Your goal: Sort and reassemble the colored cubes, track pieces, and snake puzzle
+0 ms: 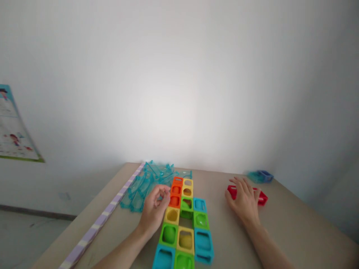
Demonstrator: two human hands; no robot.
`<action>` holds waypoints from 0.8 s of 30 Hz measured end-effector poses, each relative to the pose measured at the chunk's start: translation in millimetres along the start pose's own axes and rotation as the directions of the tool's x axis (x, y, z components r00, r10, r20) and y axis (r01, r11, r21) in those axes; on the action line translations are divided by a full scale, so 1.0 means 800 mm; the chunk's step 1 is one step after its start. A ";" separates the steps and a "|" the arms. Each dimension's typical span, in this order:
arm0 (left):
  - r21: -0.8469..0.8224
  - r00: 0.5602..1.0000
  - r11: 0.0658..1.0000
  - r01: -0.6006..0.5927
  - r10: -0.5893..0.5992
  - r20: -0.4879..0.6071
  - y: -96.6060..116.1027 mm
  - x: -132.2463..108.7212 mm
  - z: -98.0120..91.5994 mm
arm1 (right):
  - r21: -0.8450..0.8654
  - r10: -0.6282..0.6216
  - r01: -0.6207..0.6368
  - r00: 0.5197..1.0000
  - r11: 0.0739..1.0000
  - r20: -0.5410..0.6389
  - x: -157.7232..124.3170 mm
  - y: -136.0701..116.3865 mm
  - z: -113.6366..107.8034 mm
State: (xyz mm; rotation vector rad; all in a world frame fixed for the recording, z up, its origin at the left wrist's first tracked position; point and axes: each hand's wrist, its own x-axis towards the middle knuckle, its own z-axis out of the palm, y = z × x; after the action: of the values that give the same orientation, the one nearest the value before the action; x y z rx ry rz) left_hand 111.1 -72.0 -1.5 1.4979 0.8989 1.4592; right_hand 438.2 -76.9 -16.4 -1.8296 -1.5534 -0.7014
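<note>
My left hand [155, 207] has its fingers curled in towards the thumb, with nothing visible in them. Its fingertips are right beside the orange blocks [175, 190], perhaps touching them. Those blocks form the far left part of a flat assembly of hollow square blocks in yellow [185, 240], green [168, 234] and blue [203, 241], with an open gap in its middle. My right hand [244, 198] is spread over a long red block piece [263, 198], thumb at its left end. The hand hides the middle of the red piece, so any contact is unclear.
Clear teal plastic pieces [139, 192] lie heaped behind my left hand. A purple-and-white strip [99, 221] runs along the table's left edge. A dark blue piece [265, 176] and a teal one [253, 176] sit at the far right, near the wall [179, 93].
</note>
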 end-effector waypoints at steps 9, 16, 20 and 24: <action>0.321 0.997 0.946 -0.040 0.016 0.078 -0.009 0.004 -0.004 | 0.556 -0.200 -0.001 0.933 0.831 0.300 -0.011 -0.060 -0.025; 0.351 0.980 0.936 -0.037 -0.034 0.196 -0.012 -0.001 0.002 | 0.672 -0.285 -0.161 0.816 0.723 0.503 -0.022 -0.086 -0.041; 0.356 0.970 0.930 -0.085 -0.005 0.245 -0.009 -0.002 0.005 | 0.709 -0.304 -0.206 0.798 0.675 0.521 -0.025 -0.086 -0.048; 0.342 0.958 0.933 -0.114 0.013 0.286 -0.006 -0.002 0.002 | 0.721 -0.323 -0.195 0.795 0.665 0.513 -0.028 -0.086 -0.051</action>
State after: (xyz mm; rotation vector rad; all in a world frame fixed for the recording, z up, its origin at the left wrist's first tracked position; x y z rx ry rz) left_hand 113.2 -72.0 -6.6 1.9613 0.9807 1.1266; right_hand 366.4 -114.6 2.2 -1.3640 -1.9091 0.5725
